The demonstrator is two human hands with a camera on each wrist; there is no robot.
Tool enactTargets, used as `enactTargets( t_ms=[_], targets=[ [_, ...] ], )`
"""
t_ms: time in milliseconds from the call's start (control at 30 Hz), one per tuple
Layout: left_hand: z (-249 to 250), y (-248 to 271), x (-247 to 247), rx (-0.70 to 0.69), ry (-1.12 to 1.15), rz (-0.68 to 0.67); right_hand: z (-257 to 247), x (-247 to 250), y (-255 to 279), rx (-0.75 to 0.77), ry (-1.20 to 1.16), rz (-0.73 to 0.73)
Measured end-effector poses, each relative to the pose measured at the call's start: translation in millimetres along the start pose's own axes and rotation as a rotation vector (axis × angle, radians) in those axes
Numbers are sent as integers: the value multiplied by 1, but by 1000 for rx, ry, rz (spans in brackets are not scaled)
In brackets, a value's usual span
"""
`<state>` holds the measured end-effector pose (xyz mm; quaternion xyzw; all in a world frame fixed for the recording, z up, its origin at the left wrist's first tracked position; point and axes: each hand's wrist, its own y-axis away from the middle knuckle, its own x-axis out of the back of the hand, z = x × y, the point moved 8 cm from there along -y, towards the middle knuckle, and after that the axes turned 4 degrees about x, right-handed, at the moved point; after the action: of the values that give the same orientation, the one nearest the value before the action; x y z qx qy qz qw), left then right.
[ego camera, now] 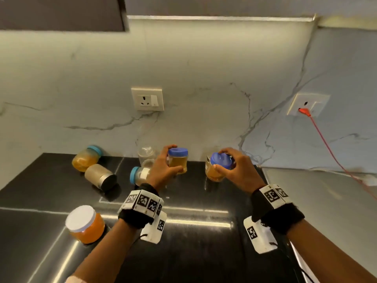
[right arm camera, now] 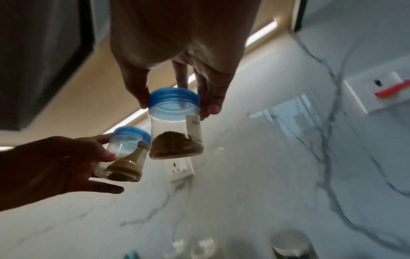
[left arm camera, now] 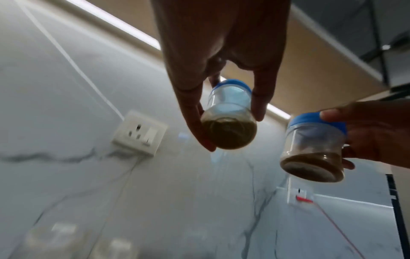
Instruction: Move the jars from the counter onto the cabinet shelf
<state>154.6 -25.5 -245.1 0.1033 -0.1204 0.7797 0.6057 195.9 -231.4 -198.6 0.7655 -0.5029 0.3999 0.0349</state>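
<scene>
My left hand (ego camera: 163,168) grips a blue-lidded jar (ego camera: 177,159) by its sides, lifted above the black counter (ego camera: 193,252). The same left-hand jar (left arm camera: 229,113) shows brownish contents at its base. My right hand (ego camera: 234,170) holds a second blue-lidded jar (ego camera: 218,167) by its lid, tilted, also off the counter. In the right wrist view this second jar (right arm camera: 175,126) hangs from my fingertips (right arm camera: 210,106). Other jars stay on the counter: a white-lidded orange jar (ego camera: 84,223), a teal-lidded jar lying down (ego camera: 86,158), a dark-lidded jar on its side (ego camera: 101,176), another teal-lidded one (ego camera: 138,175).
A clear empty jar (ego camera: 146,155) stands by the marble backsplash. A wall socket (ego camera: 147,99) sits above the jars; a second socket (ego camera: 307,104) has a red cable (ego camera: 330,152) trailing down right. The cabinet underside (ego camera: 220,7) runs overhead.
</scene>
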Motion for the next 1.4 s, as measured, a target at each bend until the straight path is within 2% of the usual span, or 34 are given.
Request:
enactTargets(
  t_ms=[167, 300, 433, 633, 800, 1100, 1200, 1267, 1300, 1367, 1400],
  targets=[
    [115, 32, 47, -302, -145, 147, -94, 61, -18, 207, 4, 133],
    [191, 60, 81, -505, -122, 250, -161, 112, -32, 321, -82, 236],
    [244, 77, 107, -574, -69, 335, -221, 152, -49, 396, -108, 262],
    [302, 79, 131, -723, -145, 446, -288, 187, -89, 520, -61, 256],
    [313, 66, 138, -728, -148, 442, -299, 177, -153, 392, 125, 184],
    [310, 57, 142, -743, -142, 427, -300, 128, -227, 240, 616, -1],
    [308, 56, 143, -745, -134, 416, -290, 121, -245, 148, 692, -27],
    [307, 55, 143, -756, -132, 416, -281, 119, -262, 105, 710, 17],
    [307, 55, 144, -767, -137, 419, -273, 117, -280, 80, 715, 18],
    [306, 55, 143, -787, -145, 428, -242, 107, -354, 53, 703, -7],
    [306, 55, 143, -795, -144, 429, -241, 101, -361, 31, 691, -31]
  ],
)
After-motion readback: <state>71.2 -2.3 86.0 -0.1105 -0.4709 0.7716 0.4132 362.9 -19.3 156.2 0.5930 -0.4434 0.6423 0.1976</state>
